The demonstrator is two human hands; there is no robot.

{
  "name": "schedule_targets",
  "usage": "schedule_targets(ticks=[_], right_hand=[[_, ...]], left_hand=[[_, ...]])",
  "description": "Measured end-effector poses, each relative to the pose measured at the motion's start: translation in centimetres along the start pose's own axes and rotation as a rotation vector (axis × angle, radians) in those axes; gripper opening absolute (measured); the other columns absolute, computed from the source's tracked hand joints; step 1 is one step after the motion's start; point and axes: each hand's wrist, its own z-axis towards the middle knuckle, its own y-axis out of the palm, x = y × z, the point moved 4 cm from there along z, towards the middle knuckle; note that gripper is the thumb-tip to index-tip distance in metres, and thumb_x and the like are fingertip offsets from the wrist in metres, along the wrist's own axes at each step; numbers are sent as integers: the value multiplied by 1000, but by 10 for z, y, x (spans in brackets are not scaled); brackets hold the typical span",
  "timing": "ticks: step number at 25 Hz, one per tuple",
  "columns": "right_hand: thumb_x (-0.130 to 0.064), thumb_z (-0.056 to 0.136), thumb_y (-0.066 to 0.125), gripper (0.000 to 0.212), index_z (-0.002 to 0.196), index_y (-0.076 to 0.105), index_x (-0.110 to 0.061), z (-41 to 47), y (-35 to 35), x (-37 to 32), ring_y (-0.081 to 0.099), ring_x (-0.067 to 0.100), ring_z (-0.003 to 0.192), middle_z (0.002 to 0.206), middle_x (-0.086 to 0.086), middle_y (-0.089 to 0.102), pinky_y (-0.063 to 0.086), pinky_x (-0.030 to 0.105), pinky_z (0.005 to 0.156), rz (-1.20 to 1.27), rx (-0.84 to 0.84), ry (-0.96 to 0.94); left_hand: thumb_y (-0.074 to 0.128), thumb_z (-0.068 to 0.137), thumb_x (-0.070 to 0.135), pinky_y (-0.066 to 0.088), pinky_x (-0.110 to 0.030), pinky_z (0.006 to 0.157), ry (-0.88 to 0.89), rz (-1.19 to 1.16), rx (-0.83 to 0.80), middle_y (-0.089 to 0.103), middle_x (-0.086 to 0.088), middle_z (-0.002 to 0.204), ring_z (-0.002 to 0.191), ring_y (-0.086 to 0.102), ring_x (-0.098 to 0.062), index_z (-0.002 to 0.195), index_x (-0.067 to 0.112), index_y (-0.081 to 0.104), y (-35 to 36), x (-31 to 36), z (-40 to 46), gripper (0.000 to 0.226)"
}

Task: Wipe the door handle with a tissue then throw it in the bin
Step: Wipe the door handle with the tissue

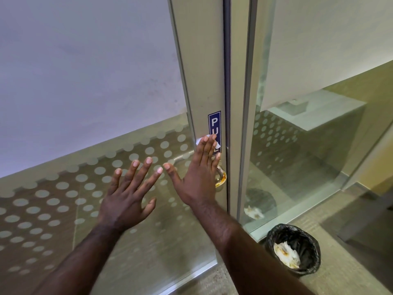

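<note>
My right hand lies flat against the metal door frame, fingers stretched upward. A white tissue is pressed under its fingertips, over the lower part of the blue PULL sticker. The curved metal door handle shows just right of that hand, with an orange-brown smear on its lower bend; most of it is hidden behind the hand. My left hand is spread wide with nothing in it, in front of the dotted glass. A small bin with a black liner stands on the floor at the lower right, holding crumpled stained tissues.
The glass door is frosted above and dotted with frosted circles lower down. A fixed glass panel stands to the right of the frame and reflects the bin. Carpeted floor runs beside the bin.
</note>
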Motion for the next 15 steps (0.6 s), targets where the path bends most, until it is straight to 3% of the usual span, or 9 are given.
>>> schedule_targets(ticks=[6, 10, 15], right_hand=[[-90, 72, 22, 116, 148, -25, -16, -12, 10, -11, -28, 14, 143, 157, 3, -30, -4, 42, 121, 209, -38, 190], [-90, 71, 15, 114, 149, -19, -13, -7, 11, -25, -27, 16, 143, 157, 3, -27, 3, 46, 121, 346, -7, 300], [-84, 78, 16, 105, 150, -18, -16, -1, 8, -35, -22, 17, 145, 155, -3, -32, 16, 49, 120, 363, 30, 277]], left_hand=[[43, 83, 57, -2, -48, 124, 10, -19, -4, 2, 1, 170, 156, 1, -22, 161, 31, 10, -4, 1, 1, 89], [44, 83, 56, -3, -48, 124, 21, -22, -10, 1, 1, 170, 156, 1, -22, 161, 32, 9, -6, 1, 1, 89], [45, 82, 57, -4, -47, 124, 21, -31, -17, 1, 0, 170, 156, 1, -21, 161, 32, 8, -6, 0, 1, 90]])
